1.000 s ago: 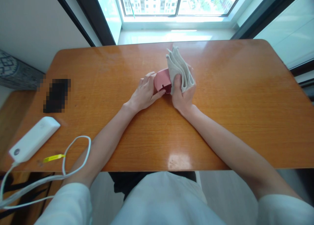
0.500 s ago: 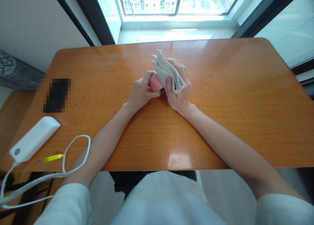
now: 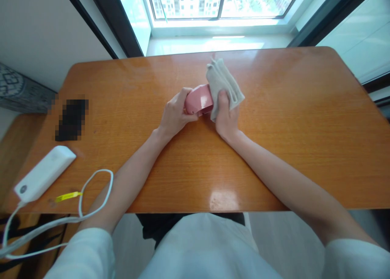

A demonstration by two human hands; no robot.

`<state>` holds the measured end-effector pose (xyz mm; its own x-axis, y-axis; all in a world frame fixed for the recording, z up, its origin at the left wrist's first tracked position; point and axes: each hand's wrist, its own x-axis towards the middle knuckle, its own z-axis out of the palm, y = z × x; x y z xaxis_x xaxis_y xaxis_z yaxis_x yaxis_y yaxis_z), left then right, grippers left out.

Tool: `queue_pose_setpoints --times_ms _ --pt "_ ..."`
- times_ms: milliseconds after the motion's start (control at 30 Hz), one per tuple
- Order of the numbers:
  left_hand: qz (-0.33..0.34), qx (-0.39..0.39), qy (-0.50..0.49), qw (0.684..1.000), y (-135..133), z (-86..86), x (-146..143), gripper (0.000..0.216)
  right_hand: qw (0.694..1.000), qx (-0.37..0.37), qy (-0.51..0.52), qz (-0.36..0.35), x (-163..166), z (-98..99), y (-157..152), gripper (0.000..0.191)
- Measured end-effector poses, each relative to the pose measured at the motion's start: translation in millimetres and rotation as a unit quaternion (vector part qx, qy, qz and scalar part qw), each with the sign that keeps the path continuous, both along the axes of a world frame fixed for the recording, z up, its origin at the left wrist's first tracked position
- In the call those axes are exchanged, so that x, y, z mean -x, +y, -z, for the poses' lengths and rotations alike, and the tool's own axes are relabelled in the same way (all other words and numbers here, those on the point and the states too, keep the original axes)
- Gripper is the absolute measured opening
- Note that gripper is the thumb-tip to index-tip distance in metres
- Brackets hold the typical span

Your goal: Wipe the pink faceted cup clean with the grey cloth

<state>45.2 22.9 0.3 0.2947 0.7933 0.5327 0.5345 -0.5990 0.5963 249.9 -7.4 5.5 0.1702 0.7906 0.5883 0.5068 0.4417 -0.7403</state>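
Note:
A glossy pink object with a rounded body is gripped at its left end by my left hand; its exact kind I cannot make out. My right hand is closed on a folded light grey cloth, thumb on the near side and the other fingers hidden behind it. The cloth's left edge is against the right end of the pink object, or very close to it. Both hands are over the middle of the wooden table.
On the table's left lie a white power strip and a blurred-out black object. The white cable with a yellow tag loops by my left forearm. A window is beyond the far edge.
My right hand and the cloth have moved right and tilted, baring more of the pink object. My left hand keeps its hold in nearly the same place.

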Motion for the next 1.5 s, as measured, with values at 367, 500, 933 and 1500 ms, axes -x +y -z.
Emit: queue_pose_setpoints --times_ms 367,500,933,1500 --pt "0.006 -0.015 0.009 1.000 1 0.7 -2 0.053 1.000 0.000 -0.001 0.013 9 -9.4 -3 0.060" --pt "0.006 -0.036 0.008 0.999 2 1.3 -2 0.056 0.972 0.180 0.139 0.067 -5 10.4 20 0.074" --pt "0.022 -0.063 -0.025 0.997 8 8.3 -2 0.053 0.990 -0.103 -0.084 -0.048 11 -13.1 -8 0.050" --pt "0.008 -0.059 -0.009 0.998 6 8.4 -3 0.047 0.985 -0.090 -0.101 -0.104 12 -14.3 -14 0.049"
